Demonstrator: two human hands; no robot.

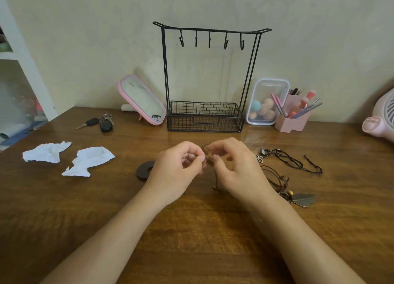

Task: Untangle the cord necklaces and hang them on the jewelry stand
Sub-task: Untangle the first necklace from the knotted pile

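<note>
Your brown cord (208,162) is at frame centre, pinched by your left hand (179,168) and right hand (234,168), both clamped on it above the tabletop (191,230). A leaf pendant (303,198) and a black necklace (294,162) lie right of centre. The stand (204,121) rises at upper centre.

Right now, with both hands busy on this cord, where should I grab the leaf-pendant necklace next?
Probably its brown cord loops, pinched from above with the right hand. The leaf pendant lies flat on the table, offering little edge, and the black necklace lies close behind.
</note>
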